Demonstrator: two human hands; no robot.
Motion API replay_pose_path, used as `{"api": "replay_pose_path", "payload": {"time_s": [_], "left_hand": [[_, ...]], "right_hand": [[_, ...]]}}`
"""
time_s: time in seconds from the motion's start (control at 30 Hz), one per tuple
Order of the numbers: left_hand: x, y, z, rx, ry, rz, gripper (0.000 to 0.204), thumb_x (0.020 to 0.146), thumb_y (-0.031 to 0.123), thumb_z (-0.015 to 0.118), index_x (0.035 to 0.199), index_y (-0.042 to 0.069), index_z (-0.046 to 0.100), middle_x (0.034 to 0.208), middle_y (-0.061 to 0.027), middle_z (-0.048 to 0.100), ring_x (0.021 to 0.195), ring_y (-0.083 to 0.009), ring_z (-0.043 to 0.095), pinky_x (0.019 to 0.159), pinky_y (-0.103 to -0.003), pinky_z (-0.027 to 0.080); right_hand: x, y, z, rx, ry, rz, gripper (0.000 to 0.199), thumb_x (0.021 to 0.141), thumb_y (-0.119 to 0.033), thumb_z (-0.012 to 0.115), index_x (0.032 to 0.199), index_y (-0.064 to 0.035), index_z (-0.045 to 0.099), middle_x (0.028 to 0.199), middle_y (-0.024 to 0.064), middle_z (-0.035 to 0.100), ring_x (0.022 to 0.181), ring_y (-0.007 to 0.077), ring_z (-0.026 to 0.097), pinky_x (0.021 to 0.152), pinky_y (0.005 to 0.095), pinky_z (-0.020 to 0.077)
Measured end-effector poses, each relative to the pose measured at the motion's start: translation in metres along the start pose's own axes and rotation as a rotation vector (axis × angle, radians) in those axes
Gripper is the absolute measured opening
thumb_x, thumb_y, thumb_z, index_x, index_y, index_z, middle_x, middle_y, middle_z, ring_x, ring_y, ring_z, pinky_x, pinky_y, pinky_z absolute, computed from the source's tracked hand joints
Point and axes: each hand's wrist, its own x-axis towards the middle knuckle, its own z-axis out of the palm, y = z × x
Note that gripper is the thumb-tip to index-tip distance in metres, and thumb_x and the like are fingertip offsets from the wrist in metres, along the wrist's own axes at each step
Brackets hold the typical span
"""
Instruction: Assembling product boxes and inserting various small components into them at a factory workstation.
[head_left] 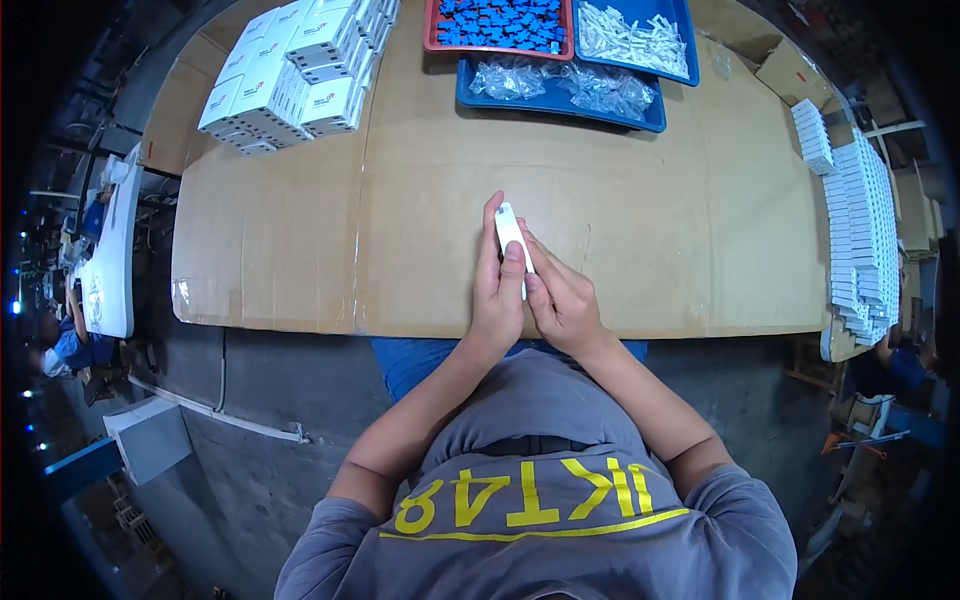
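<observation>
Between my two hands, above the near middle of the table, stands a slim white box (510, 228) with a small grey mark at its far end. My left hand (499, 292) is closed on its left side, the thumb lying over the top and the fingers reaching along it. At the right side, my right hand (568, 302) grips the near part, its thumb close to the lower end and its fingers partly hidden behind the box. Much of the box is covered by my fingers.
Cardboard covers the table (300, 240). Stacked white boxes (270, 85) stand far left; rows of small white boxes (862, 225) line the right edge. At the back are a red tray (428, 40) of blue pieces, a blue tray (690, 55) of white pieces and another blue tray (560, 108) of clear bags.
</observation>
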Motion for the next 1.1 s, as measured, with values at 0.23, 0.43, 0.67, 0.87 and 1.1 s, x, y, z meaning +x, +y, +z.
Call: {"api": "replay_pose_path", "payload": {"time_s": [0.23, 0.43, 0.67, 0.87, 1.1], "left_hand": [[-0.002, 0.004, 0.000, -0.101, -0.020, 0.002, 0.062, 0.114, 0.028, 0.040, 0.165, -0.001, 0.019, 0.160, -0.0171, 0.036, 0.143, -0.0226, 0.040, 0.121, -0.036, 0.030], [0.006, 0.004, -0.009, -0.194, -0.034, -0.036, 0.070, 0.106, 0.023, 0.048, 0.165, 0.001, 0.018, 0.157, -0.0203, 0.038, 0.145, -0.0257, 0.039, 0.122, -0.040, 0.029], [0.006, -0.001, -0.009, 0.013, -0.111, 0.133, 0.099, 0.094, 0.044, 0.062, 0.165, -0.001, 0.009, 0.158, -0.0284, 0.035, 0.150, -0.0385, 0.034, 0.124, -0.050, 0.024], [0.009, 0.000, -0.010, 0.184, -0.026, 0.225, 0.112, 0.093, 0.078, 0.052, 0.161, -0.005, 0.020, 0.150, -0.0274, 0.043, 0.137, -0.0358, 0.047, 0.113, -0.048, 0.040], [0.009, -0.010, -0.014, 0.306, 0.096, 0.446, 0.110, 0.094, 0.084, 0.041, 0.150, -0.011, 0.039, 0.139, -0.0280, 0.050, 0.122, -0.0367, 0.059, 0.103, -0.046, 0.048]], "right_hand": [[0.000, -0.002, 0.000, 0.013, 0.035, -0.032, 0.047, 0.101, -0.004, 0.058, 0.145, 0.0110, 0.052, 0.145, 0.0300, 0.058, 0.127, 0.0411, 0.065, 0.102, 0.0415, 0.0559], [0.012, -0.010, -0.010, 0.285, 0.011, 0.216, 0.040, 0.106, -0.015, 0.056, 0.141, 0.0055, 0.057, 0.144, 0.0249, 0.059, 0.133, 0.0335, 0.060, 0.107, 0.0384, 0.0506], [0.036, -0.036, -0.028, 0.876, -0.071, 0.996, 0.054, 0.104, -0.030, 0.065, 0.148, -0.0018, 0.052, 0.140, 0.0122, 0.060, 0.124, 0.0225, 0.061, 0.103, 0.0344, 0.0493], [0.022, -0.028, -0.003, 0.815, -0.002, 0.761, 0.066, 0.095, -0.015, 0.077, 0.151, 0.0021, 0.046, 0.142, 0.0168, 0.058, 0.129, 0.0233, 0.060, 0.111, 0.0383, 0.0482], [0.019, -0.046, 0.009, 0.785, 0.090, 0.701, 0.058, 0.101, -0.012, 0.069, 0.151, 0.0067, 0.046, 0.142, 0.0184, 0.060, 0.129, 0.0227, 0.061, 0.108, 0.0342, 0.0501]]}}
